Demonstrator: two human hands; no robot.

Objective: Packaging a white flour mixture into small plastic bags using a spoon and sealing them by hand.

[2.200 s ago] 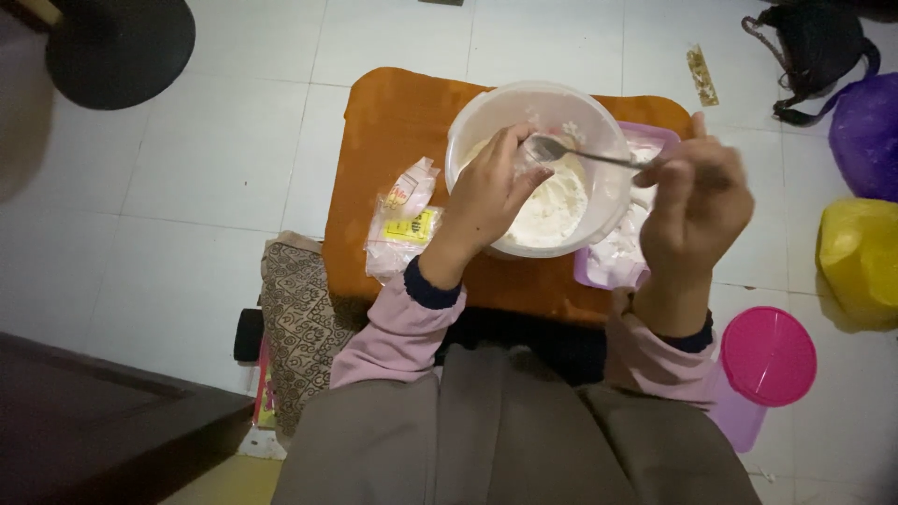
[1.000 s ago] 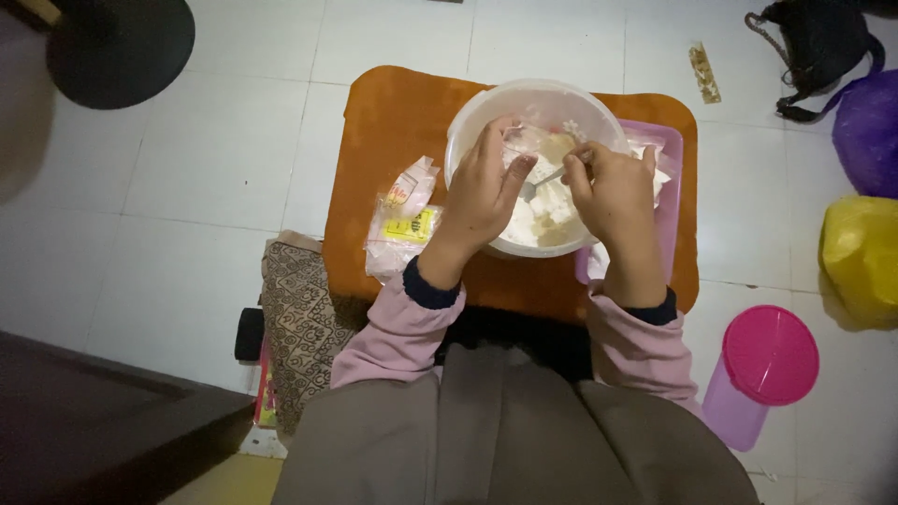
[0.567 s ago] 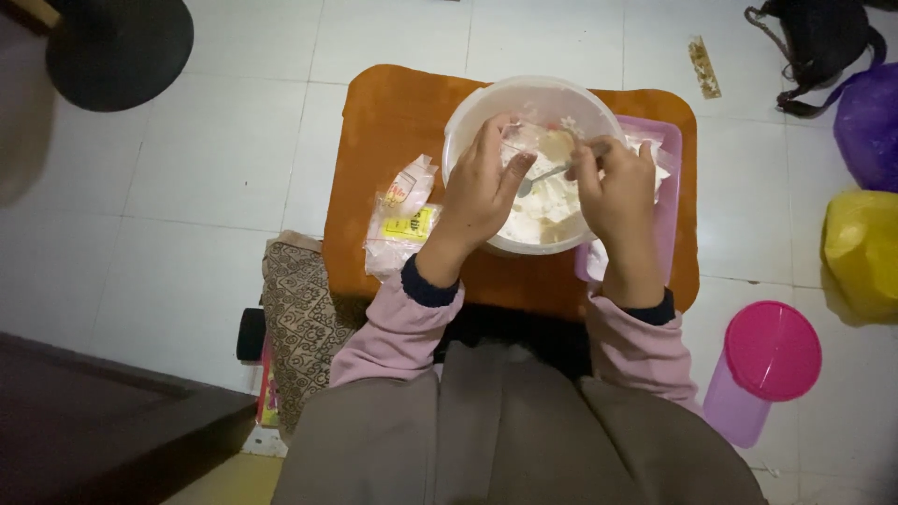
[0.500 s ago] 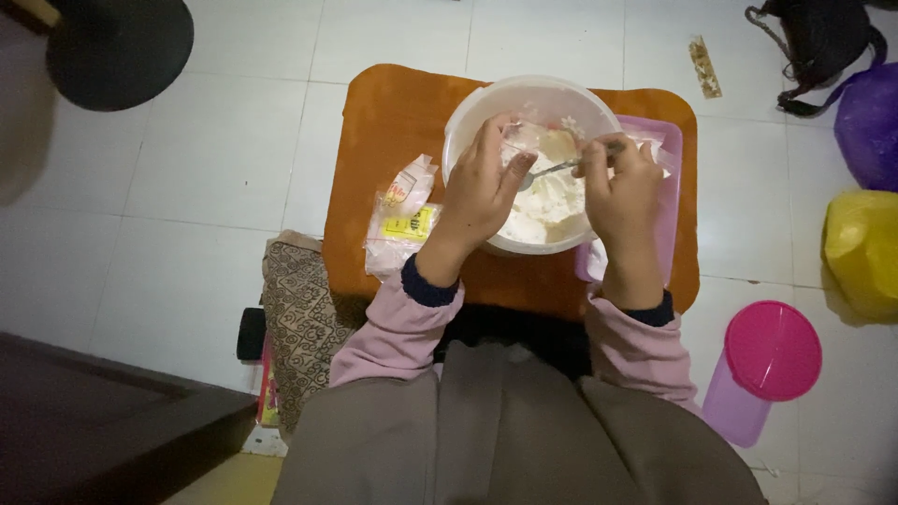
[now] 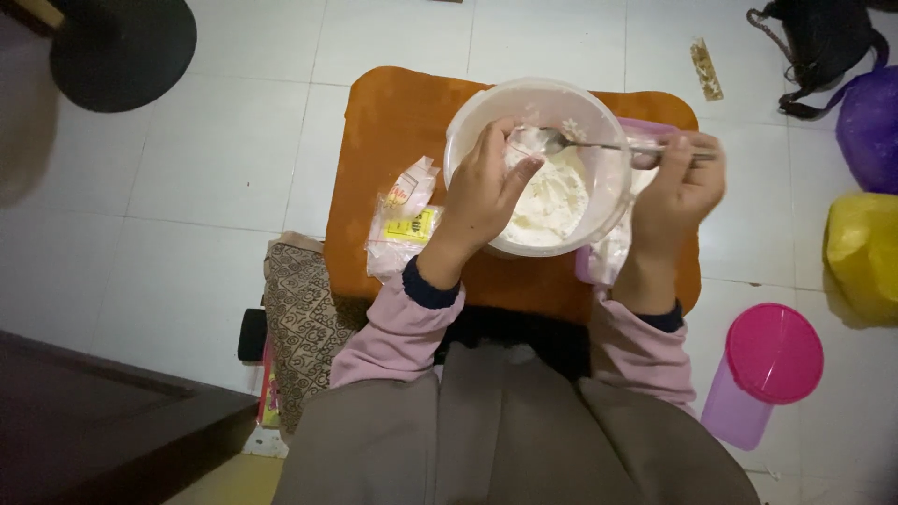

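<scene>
Head view, looking straight down — what are the hands doing?

— The left hand (image 5: 482, 196) rests over the near-left rim of a pale plastic bowl (image 5: 472, 131), fingers curled down into it and touching the white flour-like mass (image 5: 547, 201) inside. Whether it pinches anything cannot be told.

— And the other one?

— The right hand (image 5: 678, 192) is closed around the handle of a metal spoon (image 5: 599, 145), held level across the top of the bowl. The spoon's head sits above the white mass, close to the left fingertips.

— Where does the bowl stand?

— On a small orange worktop (image 5: 393, 112) with rounded corners, set on a white tiled floor (image 5: 215, 159). The bowl takes up the right half of it, and a lilac tray (image 5: 655, 126) shows from under the bowl's far right edge.

— Anything beside the bowl?

— Clear plastic packets (image 5: 402, 229) with a yellow label lie on the worktop, just left of the left wrist. A crumpled clear wrapper (image 5: 608, 252) lies under the right forearm.

— And around the worktop?

— A pink-lidded jug (image 5: 762, 369) stands on the floor near the right elbow. A yellow bag (image 5: 861, 252) and a purple bag (image 5: 870, 126) sit at the right edge, a black bag (image 5: 823, 42) beyond them. A patterned brown cloth (image 5: 299, 318) lies on the floor at the left.
</scene>
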